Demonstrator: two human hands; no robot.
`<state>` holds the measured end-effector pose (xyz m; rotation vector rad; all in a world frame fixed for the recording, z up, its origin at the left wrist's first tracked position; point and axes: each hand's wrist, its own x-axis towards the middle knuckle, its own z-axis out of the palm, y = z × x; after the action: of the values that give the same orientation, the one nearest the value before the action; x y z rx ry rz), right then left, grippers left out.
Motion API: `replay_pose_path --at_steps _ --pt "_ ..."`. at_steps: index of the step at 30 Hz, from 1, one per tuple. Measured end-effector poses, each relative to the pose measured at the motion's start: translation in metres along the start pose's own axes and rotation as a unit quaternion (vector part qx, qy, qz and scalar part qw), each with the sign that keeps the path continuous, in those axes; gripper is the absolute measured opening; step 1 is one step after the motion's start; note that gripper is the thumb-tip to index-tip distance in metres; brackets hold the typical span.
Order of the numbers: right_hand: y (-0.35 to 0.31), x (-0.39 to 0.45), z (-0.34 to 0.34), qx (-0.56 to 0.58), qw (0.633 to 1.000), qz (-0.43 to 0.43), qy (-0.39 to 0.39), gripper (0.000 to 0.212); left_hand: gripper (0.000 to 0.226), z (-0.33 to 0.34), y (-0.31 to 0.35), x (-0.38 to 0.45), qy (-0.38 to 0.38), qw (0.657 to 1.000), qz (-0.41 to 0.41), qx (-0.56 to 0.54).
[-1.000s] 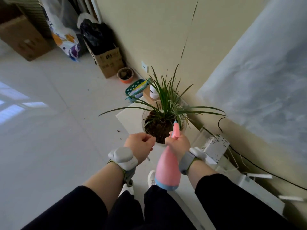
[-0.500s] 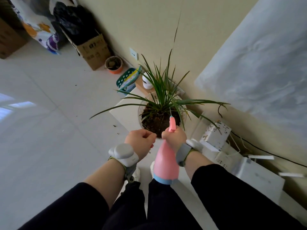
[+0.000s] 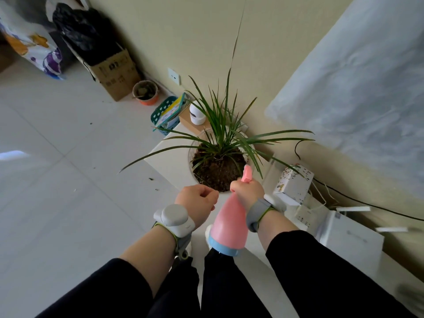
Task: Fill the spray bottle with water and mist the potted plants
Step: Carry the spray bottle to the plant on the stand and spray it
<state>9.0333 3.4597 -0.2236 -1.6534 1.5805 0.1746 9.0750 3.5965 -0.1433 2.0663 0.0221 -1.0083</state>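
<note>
A pink spray bottle (image 3: 229, 223) with a blue base is held upright by its neck in my right hand (image 3: 249, 191). Its pink nozzle points at the potted plant (image 3: 223, 143), a clump of long thin green leaves in dark soil inside a clear round pot on a low white stand (image 3: 167, 154). My left hand (image 3: 195, 201) hovers just left of the bottle, near the pot's rim, with fingers curled into a fist that holds nothing.
Along the wall stand a cardboard box (image 3: 114, 72) with black bags, a small orange pot (image 3: 145, 92), a teal basket (image 3: 166, 114) and a white device (image 3: 197, 114). White boxes (image 3: 293, 184) and cables lie to the right.
The view has shifted a little closer to the plant. The bottle's nozzle has moved slightly right over the soil; both hands keep their grips.
</note>
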Motion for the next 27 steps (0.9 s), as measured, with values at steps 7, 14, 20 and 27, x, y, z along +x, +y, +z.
replay_pose_path --at_steps 7,14,20,27 --pt "0.008 0.006 0.010 -0.027 0.999 0.032 0.016 0.017 0.015 -0.002 -0.004 0.001 -0.016 1.000 0.007 0.018" --pt "0.000 -0.013 -0.008 -0.022 0.999 0.014 -0.026 0.013 0.010 -0.001 -0.011 0.000 -0.054 0.998 0.011 0.036" --pt "-0.006 -0.020 -0.029 -0.023 0.995 -0.029 -0.089 0.024 0.009 0.010 -0.021 -0.002 -0.087 0.995 0.008 0.042" --pt "-0.011 -0.021 -0.036 -0.035 0.995 -0.044 -0.083 0.028 0.020 0.017 -0.022 0.003 -0.097 0.995 0.002 0.027"
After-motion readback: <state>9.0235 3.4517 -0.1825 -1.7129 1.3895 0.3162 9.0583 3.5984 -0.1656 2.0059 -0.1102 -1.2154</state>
